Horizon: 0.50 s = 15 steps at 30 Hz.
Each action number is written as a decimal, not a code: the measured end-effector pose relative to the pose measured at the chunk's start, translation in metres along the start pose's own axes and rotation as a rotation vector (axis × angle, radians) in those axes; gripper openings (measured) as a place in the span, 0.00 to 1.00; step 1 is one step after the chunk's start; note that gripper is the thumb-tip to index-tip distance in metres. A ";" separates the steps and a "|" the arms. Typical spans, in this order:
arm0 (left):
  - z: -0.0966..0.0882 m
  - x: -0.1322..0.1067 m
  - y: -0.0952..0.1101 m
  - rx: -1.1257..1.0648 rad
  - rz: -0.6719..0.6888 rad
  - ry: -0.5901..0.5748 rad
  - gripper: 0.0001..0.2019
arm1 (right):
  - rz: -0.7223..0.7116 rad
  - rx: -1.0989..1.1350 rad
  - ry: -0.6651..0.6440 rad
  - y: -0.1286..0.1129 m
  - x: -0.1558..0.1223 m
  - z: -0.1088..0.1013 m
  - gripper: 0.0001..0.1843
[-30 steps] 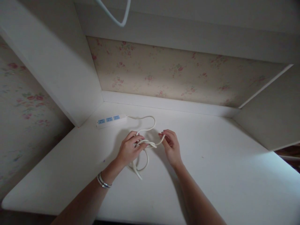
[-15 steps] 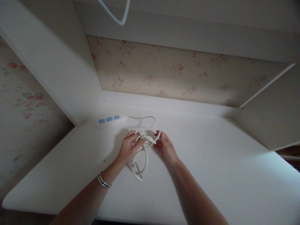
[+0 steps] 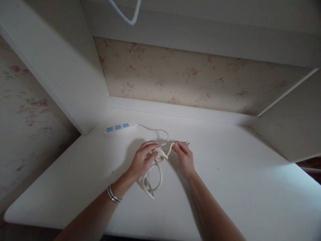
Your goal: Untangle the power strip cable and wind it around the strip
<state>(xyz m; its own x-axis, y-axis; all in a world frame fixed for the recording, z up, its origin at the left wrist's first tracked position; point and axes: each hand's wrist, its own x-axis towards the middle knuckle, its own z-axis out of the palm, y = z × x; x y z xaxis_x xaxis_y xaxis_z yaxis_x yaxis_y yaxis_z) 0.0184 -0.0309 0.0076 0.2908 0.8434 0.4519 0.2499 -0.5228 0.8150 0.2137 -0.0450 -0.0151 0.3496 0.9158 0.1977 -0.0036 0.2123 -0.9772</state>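
Note:
A white power strip (image 3: 119, 129) with blue socket faces lies at the back left of the white desk. Its cream power cord (image 3: 159, 176) runs from the right end to a loose bundle between my hands, with loops hanging toward the front. My left hand (image 3: 144, 157) is closed around the bundle, thumb on top. My right hand (image 3: 184, 156) pinches the cord's end section just to the right of the bundle. Metal prongs of the plug (image 3: 188, 143) stick out past my right fingers; the plug's body is mostly hidden by them.
The white desk (image 3: 240, 194) is bounded by a back ledge (image 3: 185, 111), a left side panel (image 3: 72, 80) and a right panel (image 3: 291, 124). A shelf (image 3: 200, 40) overhangs the back. A white bent tube or cable (image 3: 131, 22) hangs at the top.
My right hand has moved slightly right and closed on the cord's end, drawing it away from the bundle. The plug's prongs now show. My left hand keeps hold of the bundle.

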 end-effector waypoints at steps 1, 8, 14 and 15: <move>0.000 0.000 0.000 -0.001 -0.016 -0.030 0.11 | -0.038 -0.044 0.009 0.001 0.000 0.000 0.12; -0.004 -0.002 0.007 0.109 0.075 -0.223 0.13 | -0.126 -0.196 -0.015 0.003 -0.004 0.004 0.11; 0.001 -0.002 -0.001 0.171 0.081 -0.160 0.07 | -0.113 -0.222 -0.019 0.000 -0.003 0.004 0.12; 0.002 -0.003 -0.001 0.164 0.062 -0.153 0.07 | -0.122 -0.229 -0.022 -0.001 -0.003 0.004 0.12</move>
<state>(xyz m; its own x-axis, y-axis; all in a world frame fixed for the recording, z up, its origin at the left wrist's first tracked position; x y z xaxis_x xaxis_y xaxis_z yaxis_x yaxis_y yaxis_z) 0.0191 -0.0327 0.0050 0.4436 0.7872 0.4285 0.3703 -0.5963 0.7122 0.2089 -0.0466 -0.0143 0.3141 0.8958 0.3145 0.2505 0.2414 -0.9375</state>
